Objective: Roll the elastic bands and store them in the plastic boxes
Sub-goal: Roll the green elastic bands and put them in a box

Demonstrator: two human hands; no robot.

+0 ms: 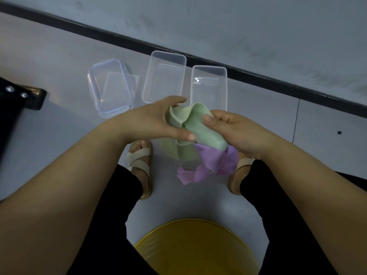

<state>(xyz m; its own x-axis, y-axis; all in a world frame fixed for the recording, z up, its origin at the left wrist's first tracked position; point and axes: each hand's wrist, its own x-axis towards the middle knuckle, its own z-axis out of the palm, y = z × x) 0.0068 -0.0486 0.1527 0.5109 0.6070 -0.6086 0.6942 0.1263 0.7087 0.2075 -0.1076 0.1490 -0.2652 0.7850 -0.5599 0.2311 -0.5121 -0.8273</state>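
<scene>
A pale green elastic band (195, 126) is bunched between both hands above the floor. My left hand (156, 120) grips its left folds with thumb and fingers. My right hand (234, 132) pinches its right side. A purple elastic band (210, 163) hangs crumpled below the green one, coming out from under my right hand. Two open clear plastic boxes stand on the floor beyond my hands: the middle box (164, 76) and the right box (208, 86), whose near end is hidden by the green band.
Clear lids (111, 88) lie stacked left of the boxes. A dark baseboard (258, 78) runs along the wall behind them. My sandalled feet (140, 161) rest on the grey floor. A yellow stool seat (196, 249) sits between my legs. A black object (21, 96) is at far left.
</scene>
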